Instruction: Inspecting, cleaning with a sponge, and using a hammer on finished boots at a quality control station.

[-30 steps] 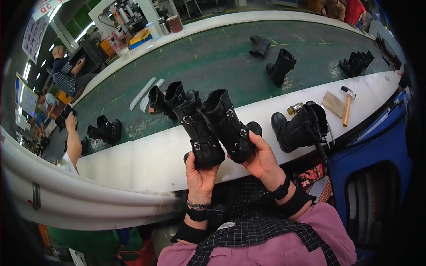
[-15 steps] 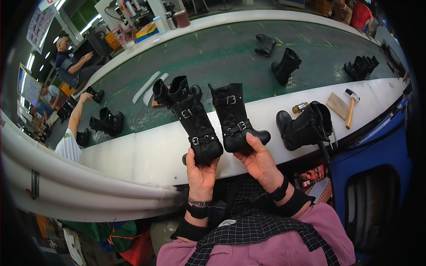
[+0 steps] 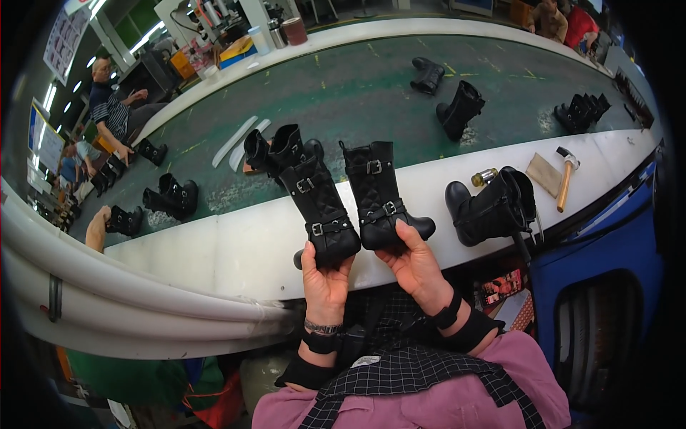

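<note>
Two black buckled boots are held up side by side over the white table edge. My left hand (image 3: 326, 286) grips the left boot (image 3: 319, 207) by its foot end, thumb on the near side. The right boot (image 3: 376, 193) is in my right hand (image 3: 414, 263), held at the heel and sole, its toe pointing right. Both have quilted shafts and two straps with silver buckles. Behind the left boot stand more black boots (image 3: 287, 145), partly hidden. Right of my right hand, another black boot (image 3: 493, 205) rests on the white table.
The white table edge (image 3: 200, 257) borders a green conveyor belt (image 3: 343, 93) carrying several boots. A hammer (image 3: 566, 179), a tan block (image 3: 544, 174) and a small brass-coloured jar (image 3: 484, 176) lie at right. White pipes (image 3: 157, 307) curve at left. Co-workers sit beyond; one hand (image 3: 97, 227) touches a boot (image 3: 125, 221).
My hands and the two boots stay almost still. At left, a co-worker's arm has drawn back from a far boot to a nearer one; the seated person beyond now leans toward the belt.
</note>
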`<state>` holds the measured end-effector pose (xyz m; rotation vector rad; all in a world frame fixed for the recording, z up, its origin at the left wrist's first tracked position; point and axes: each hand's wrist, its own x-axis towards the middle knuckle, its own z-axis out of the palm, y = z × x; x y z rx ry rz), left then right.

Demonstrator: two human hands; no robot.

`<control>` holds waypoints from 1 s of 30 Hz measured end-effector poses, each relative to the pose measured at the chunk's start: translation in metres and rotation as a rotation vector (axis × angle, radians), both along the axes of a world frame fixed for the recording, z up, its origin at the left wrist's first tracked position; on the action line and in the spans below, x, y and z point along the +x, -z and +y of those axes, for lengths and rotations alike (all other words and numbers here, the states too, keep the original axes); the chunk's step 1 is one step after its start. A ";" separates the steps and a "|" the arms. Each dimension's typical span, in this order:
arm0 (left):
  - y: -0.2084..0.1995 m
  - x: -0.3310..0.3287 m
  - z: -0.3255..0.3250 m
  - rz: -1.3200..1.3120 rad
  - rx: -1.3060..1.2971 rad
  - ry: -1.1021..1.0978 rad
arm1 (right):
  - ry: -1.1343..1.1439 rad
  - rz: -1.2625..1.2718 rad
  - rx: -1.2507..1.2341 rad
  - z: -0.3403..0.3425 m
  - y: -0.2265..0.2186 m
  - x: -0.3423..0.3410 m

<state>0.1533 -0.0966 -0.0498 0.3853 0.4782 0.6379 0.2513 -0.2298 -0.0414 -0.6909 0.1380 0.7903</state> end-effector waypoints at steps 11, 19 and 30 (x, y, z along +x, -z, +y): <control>0.006 0.000 0.002 -0.032 0.005 0.022 | 0.017 -0.007 0.019 0.003 0.002 0.000; 0.006 0.003 -0.002 0.009 -0.014 -0.025 | 0.048 -0.025 0.025 0.006 0.001 -0.003; 0.012 0.005 -0.004 -0.016 0.042 -0.006 | 0.034 -0.071 0.021 0.005 0.009 -0.003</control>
